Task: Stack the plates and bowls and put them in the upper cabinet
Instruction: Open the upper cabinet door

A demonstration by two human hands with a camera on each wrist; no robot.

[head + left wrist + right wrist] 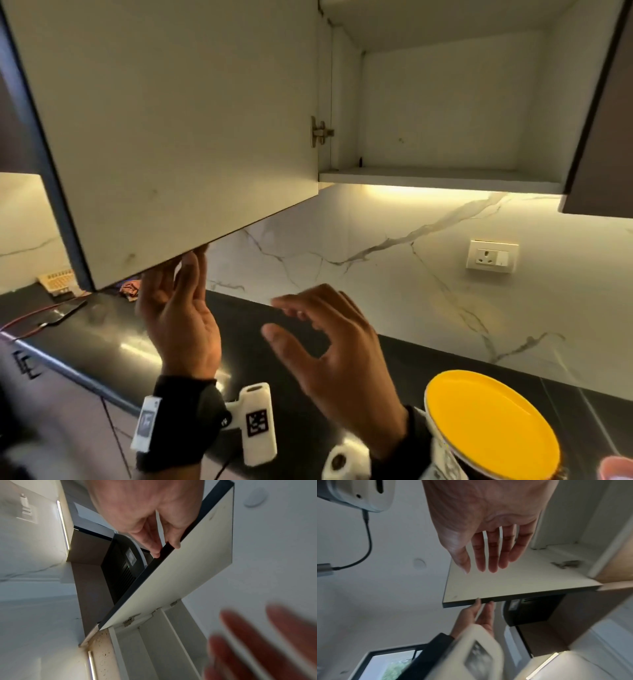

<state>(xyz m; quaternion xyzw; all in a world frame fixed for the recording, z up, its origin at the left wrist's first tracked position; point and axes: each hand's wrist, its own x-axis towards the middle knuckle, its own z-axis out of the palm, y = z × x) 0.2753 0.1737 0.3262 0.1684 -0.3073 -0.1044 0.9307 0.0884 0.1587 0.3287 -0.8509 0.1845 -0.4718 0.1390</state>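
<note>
The upper cabinet (442, 178) stands with its door swung out, and its white shelf shows nothing on it. My left hand (195, 263) reaches up with straight fingers, whose tips touch the lower edge of the white cabinet door (171, 120). Both wrist views show that contact, the left hand (164, 547) at the door (188, 568) and the left hand (481, 608) under the door (505, 585). My right hand (325, 335) hovers in the air with spread fingers and holds nothing. A yellow plate (493, 425) lies on other white dishware at the bottom right.
A black countertop (102, 329) runs below a marble backsplash with a wall socket (493, 256). A small basket (58, 281), a red wire and a dark flat tool (65, 313) lie at the far left. A dark neighbouring cabinet door (603, 120) borders the opening on the right.
</note>
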